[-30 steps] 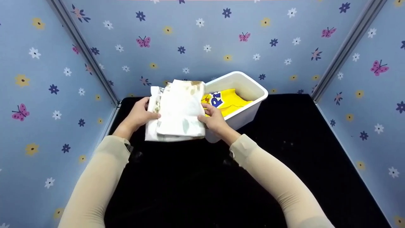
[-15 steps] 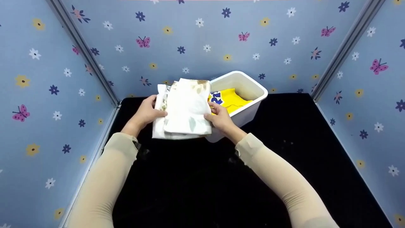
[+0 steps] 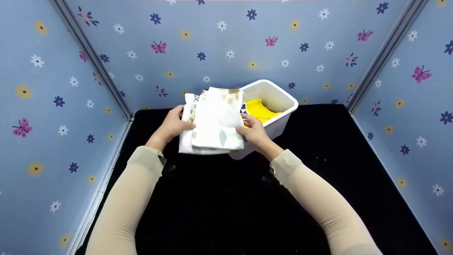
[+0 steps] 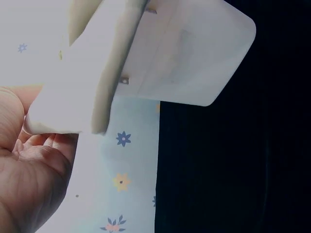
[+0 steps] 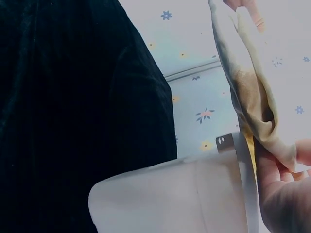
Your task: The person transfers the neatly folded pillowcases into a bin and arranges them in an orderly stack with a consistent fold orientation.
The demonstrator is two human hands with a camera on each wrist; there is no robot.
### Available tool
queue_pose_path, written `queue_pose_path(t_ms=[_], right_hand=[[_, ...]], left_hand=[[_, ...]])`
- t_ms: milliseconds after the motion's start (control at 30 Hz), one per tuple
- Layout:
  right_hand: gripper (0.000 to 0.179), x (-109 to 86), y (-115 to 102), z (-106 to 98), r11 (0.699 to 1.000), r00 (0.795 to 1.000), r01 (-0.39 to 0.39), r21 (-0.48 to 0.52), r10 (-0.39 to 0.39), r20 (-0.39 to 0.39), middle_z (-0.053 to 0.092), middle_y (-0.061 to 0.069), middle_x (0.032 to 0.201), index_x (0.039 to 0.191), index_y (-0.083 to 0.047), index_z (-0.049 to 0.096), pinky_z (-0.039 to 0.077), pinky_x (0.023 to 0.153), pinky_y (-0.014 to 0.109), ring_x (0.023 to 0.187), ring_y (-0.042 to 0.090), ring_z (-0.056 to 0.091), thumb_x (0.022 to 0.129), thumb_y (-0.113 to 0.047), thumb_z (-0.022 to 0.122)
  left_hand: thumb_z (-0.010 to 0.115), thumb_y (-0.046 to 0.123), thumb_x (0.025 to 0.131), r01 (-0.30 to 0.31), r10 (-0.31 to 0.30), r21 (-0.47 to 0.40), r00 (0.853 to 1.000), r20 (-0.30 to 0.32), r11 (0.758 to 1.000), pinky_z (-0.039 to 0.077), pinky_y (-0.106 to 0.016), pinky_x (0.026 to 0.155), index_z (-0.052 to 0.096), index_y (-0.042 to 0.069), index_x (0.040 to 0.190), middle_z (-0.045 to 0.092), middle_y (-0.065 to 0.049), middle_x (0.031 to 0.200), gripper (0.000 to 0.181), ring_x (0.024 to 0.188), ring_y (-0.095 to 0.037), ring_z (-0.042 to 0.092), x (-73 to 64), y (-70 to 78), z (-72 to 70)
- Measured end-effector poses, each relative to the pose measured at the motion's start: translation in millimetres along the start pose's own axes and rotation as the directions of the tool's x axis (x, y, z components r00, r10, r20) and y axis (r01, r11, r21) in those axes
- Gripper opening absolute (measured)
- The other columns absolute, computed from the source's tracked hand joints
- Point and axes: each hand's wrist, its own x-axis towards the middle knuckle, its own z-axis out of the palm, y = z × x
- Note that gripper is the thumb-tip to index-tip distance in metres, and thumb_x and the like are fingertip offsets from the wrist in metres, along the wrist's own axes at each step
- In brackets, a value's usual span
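A folded white cloth (image 3: 217, 124) with a faint leaf print and brown patches is held up between both hands. My left hand (image 3: 173, 124) grips its left edge, thumb on top and fingers underneath. At the opposite edge my right hand (image 3: 256, 132) pinches the fold the same way. Just right of the cloth, and partly behind it, stands a white plastic bin (image 3: 277, 127). Inside the bin lies a yellow cloth (image 3: 262, 109) with blue-and-white lettering, part of it covered from view. In the right wrist view the folded layers (image 5: 252, 97) hang beside the bin's rim (image 5: 245, 184).
Black fabric (image 3: 219, 205) covers the table surface. Blue walls (image 3: 212, 42) with flowers and butterflies stand at the back and on both sides, joined by metal corner posts (image 3: 385, 56). The bin stands close to the back wall.
Both hands have carried the folded white cloth to the right, so it overlaps more of the bin and hides more of the yellow cloth's lettering. The bin stays put.
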Motion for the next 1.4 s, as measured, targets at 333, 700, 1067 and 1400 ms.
queue_pose_path(t_ms=[333, 700, 1067, 1400], right_hand=[[0.05, -1.3, 0.3, -17.1, 1.0, 1.0, -0.007, -0.005, 0.007, -0.023, 0.064, 0.016, 0.126, 0.14, -0.009, 0.051, 0.059, 0.076, 0.035, 0.095, 0.022, 0.066, 0.092, 0.004, 0.058], [0.051, -2.9, 1.3, -31.7, 0.999, 0.999, 0.022, 0.026, -0.021, -0.031, 0.062, 0.021, 0.127, 0.14, -0.003, 0.05, 0.059, 0.075, 0.034, 0.093, 0.022, 0.065, 0.091, 0.009, 0.055], [0.051, -6.7, 1.2, -44.0, 0.999, 0.998, 0.02, 0.038, -0.017, -0.056, 0.063, 0.021, 0.123, 0.14, -0.004, 0.049, 0.059, 0.074, 0.035, 0.091, 0.022, 0.067, 0.091, 0.009, 0.056], [0.051, -7.2, 3.6, -56.8, 0.999, 0.997, 0.032, 0.025, -0.03, -0.075, 0.062, 0.022, 0.125, 0.14, -0.002, 0.049, 0.058, 0.077, 0.033, 0.095, 0.022, 0.066, 0.091, 0.01, 0.056]], left_hand=[[0.073, -0.001, 0.082, -0.012, 0.012, -0.006, 1.0, -0.02, 1.0, 0.053, -0.042, 0.091, 0.041, 0.009, 0.144, 0.055, -0.017, 0.127, 0.071, 0.107, -0.031, 0.061, 21.0, -5.9, 14.4], [0.074, -0.001, 0.08, -0.02, 0.02, -0.011, 1.0, -0.023, 1.0, 0.053, -0.042, 0.092, 0.044, 0.009, 0.142, 0.056, -0.015, 0.127, 0.069, 0.108, -0.03, 0.06, 31.4, -2.4, 30.0], [0.073, -0.002, 0.08, -0.036, 0.036, -0.005, 0.999, -0.005, 0.999, 0.053, -0.042, 0.091, 0.044, 0.009, 0.142, 0.057, -0.015, 0.126, 0.07, 0.109, -0.029, 0.061, 42.7, -0.2, 43.5], [0.07, -0.003, 0.079, 0.001, 0.0, -0.025, 0.999, 0.049, 1.0, 0.055, -0.04, 0.088, 0.038, 0.008, 0.146, 0.055, -0.016, 0.129, 0.075, 0.109, -0.029, 0.061, 50.6, 4.1, 55.5]])
